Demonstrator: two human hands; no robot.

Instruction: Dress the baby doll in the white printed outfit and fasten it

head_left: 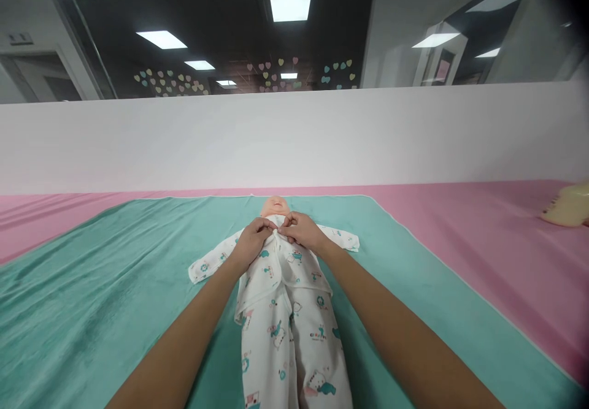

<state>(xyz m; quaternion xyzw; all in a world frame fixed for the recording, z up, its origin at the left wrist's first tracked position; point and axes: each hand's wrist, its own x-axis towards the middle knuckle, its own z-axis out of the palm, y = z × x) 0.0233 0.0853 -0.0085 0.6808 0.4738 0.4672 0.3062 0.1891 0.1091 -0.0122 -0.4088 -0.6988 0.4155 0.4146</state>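
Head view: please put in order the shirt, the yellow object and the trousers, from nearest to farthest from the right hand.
1. Shirt: touching the right hand.
2. Trousers: lower in the picture.
3. Yellow object: far right, on the pink cloth.

Moderate, even light covers the teal sheet point(115, 305), with soft shading in the folds toward its left edge and a darker shadow beside the trousers point(267, 360) toward its near edge. Rectangular light panels point(291, 6) glare blank white against the dark window point(230, 35). Beyond the sheet's far edge, the white wall point(294, 139) greys toward the right. Black blur hides the view's upper right corner; fine print on the shirt point(301, 271) looks soft
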